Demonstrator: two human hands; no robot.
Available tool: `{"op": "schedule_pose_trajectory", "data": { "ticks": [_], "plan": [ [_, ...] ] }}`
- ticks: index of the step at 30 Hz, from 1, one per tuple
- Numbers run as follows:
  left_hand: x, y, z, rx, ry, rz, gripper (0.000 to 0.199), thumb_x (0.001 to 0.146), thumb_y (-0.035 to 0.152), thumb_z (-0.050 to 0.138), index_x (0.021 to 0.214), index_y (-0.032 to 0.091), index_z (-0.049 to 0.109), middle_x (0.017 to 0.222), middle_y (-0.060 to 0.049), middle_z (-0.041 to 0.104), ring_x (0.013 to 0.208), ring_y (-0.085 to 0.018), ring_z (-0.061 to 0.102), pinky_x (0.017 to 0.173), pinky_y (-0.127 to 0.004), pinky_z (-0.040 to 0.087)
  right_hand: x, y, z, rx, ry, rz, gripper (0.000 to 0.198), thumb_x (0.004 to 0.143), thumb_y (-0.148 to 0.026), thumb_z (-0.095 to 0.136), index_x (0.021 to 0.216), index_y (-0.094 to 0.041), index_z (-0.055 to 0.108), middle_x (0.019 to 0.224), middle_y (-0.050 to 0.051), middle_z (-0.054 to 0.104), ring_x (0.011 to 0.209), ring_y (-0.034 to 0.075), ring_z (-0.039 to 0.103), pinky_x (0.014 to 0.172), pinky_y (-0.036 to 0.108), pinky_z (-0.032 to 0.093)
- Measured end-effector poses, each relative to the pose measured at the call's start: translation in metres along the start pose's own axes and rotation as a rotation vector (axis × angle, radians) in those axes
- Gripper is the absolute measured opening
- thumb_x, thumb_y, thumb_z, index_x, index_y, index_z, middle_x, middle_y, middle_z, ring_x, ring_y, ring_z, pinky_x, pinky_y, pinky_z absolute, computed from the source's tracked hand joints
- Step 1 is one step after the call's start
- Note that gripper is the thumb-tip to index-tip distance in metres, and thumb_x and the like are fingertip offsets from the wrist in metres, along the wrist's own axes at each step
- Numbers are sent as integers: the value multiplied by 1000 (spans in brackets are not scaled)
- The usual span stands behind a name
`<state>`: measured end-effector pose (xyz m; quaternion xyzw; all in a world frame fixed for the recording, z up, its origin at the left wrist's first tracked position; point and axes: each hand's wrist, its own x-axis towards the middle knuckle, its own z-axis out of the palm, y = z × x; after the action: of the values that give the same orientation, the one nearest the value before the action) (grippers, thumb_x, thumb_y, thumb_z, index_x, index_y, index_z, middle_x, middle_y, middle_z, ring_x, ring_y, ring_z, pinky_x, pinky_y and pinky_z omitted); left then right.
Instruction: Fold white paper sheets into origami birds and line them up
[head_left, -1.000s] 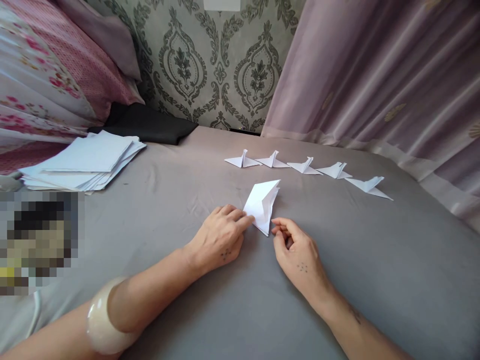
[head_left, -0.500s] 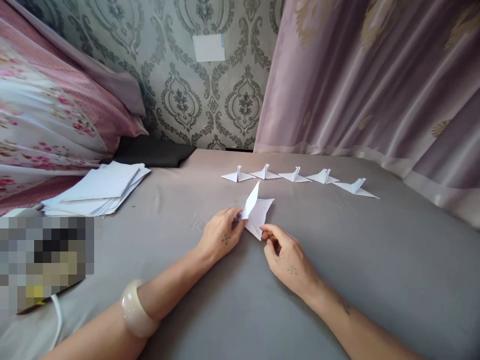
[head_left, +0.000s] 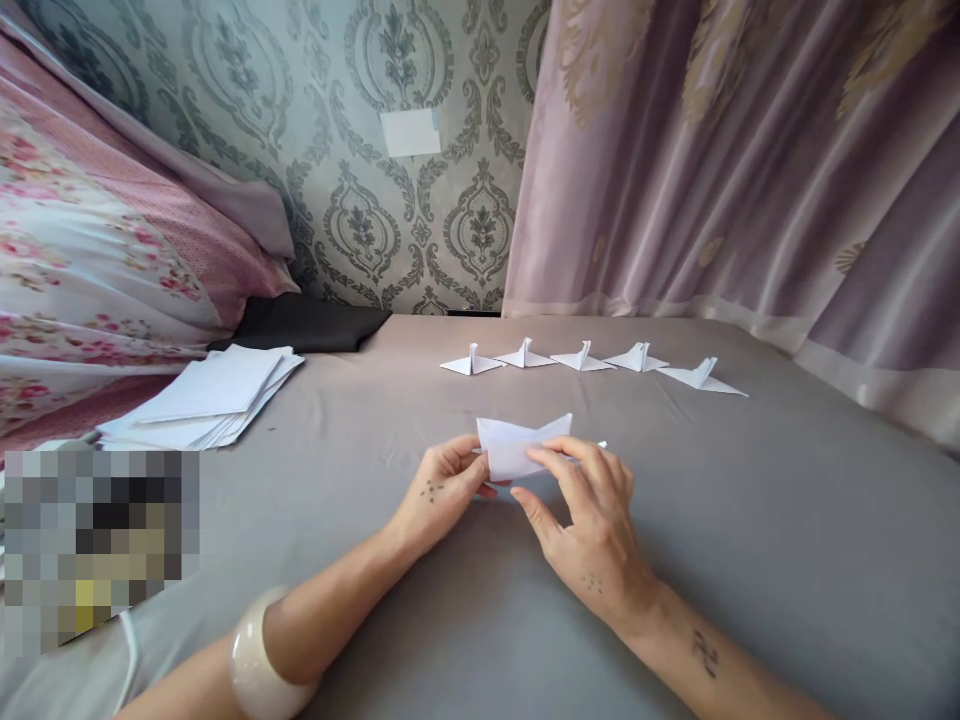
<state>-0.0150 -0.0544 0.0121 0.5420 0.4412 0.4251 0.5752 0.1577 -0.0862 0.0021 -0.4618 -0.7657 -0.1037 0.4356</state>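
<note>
A folded piece of white paper [head_left: 510, 450] is held up above the grey sheet, its broad face turned toward me and its top edge dipping between two raised corners. My left hand [head_left: 442, 490] pinches its left end between thumb and fingers. On the paper's right part lie the fingers of my right hand [head_left: 592, 510], with the thumb spread away below the lower edge. A small white tip shows past the right fingers. Behind the hands, several folded white paper birds [head_left: 585, 358] stand in a row, their pointed wings spread.
At the left lies a stack of white paper sheets [head_left: 202, 390], beside a black folded cloth [head_left: 307, 322]. A blurred-out object [head_left: 105, 545] with a white cable sits at the lower left. Curtains [head_left: 675, 180] hang at the right, and floral fabric [head_left: 97, 250] at the left.
The folded paper has turned from upright and pointed to a wide face toward me. My right hand has moved from its lower corner up onto its right side, fingers spreading.
</note>
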Motion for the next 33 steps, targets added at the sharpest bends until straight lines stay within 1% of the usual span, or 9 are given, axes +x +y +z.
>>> {"op": "schedule_pose_trajectory", "data": {
  "ticks": [4, 7, 12, 15, 18, 21, 25, 29, 33],
  "plan": [
    [-4, 1, 8, 16, -143, 10, 38, 87, 44, 58, 103, 12, 71, 91, -7, 70, 80, -18, 64, 69, -26, 55, 0, 5, 1, -16, 39, 62, 23, 86, -26, 65, 106, -19, 57, 106, 8, 61, 96, 23, 54, 87, 41, 39],
    [-8, 5, 9, -10, -212, -33, 40, 90, 43, 54, 110, 12, 69, 96, -8, 68, 83, -19, 64, 69, -29, 58, 0, 7, 2, -11, 28, 74, 22, 86, -24, 65, 105, -19, 56, 103, 8, 62, 95, 23, 54, 85, 39, 40],
    [-11, 8, 8, -128, -244, -74, 33, 89, 32, 57, 114, 12, 66, 111, -11, 65, 101, -26, 63, 75, -34, 60, -2, 7, 1, -4, 6, 79, 21, 85, -24, 66, 103, -19, 56, 101, 8, 61, 93, 22, 54, 84, 39, 40],
    [-11, 6, 10, -165, -266, -55, 33, 89, 33, 59, 113, 11, 66, 112, -11, 67, 104, -26, 63, 82, -35, 59, -2, 5, 1, -5, -2, 84, 19, 86, -24, 65, 102, -19, 56, 100, 8, 61, 93, 22, 54, 83, 39, 40],
    [-9, 3, 11, -135, -233, -18, 34, 89, 39, 59, 108, 11, 68, 105, -10, 70, 99, -24, 66, 88, -36, 57, -2, 3, 0, -7, -5, 76, 16, 86, -22, 63, 101, -19, 57, 100, 8, 62, 92, 22, 54, 84, 39, 41],
    [-6, 1, 11, -104, -108, 30, 36, 88, 43, 60, 103, 12, 69, 100, -7, 71, 97, -22, 66, 93, -37, 55, -2, 4, 1, -23, -4, 70, 19, 87, -22, 61, 105, -19, 57, 104, 9, 63, 94, 22, 55, 86, 40, 41],
    [-4, -2, 8, -25, -8, 123, 36, 89, 44, 58, 104, 14, 69, 104, -6, 71, 97, -21, 66, 95, -36, 55, -2, 7, 3, -50, -20, 57, 27, 88, -20, 59, 115, -19, 56, 110, 10, 64, 100, 24, 56, 88, 41, 41],
    [-7, -5, 6, 172, 18, 249, 32, 93, 40, 52, 106, 16, 68, 103, -5, 71, 97, -21, 67, 91, -32, 55, -2, 7, 3, -68, -28, 58, 29, 88, -19, 59, 117, -18, 56, 107, 10, 64, 97, 25, 57, 86, 42, 42],
    [-11, -6, 4, 405, 41, 292, 31, 96, 36, 47, 111, 18, 67, 99, -4, 72, 98, -23, 67, 85, -30, 54, -2, 7, 2, -84, 6, 90, 33, 86, -19, 61, 119, -17, 56, 109, 12, 60, 99, 26, 56, 87, 43, 43]
  ]
}}
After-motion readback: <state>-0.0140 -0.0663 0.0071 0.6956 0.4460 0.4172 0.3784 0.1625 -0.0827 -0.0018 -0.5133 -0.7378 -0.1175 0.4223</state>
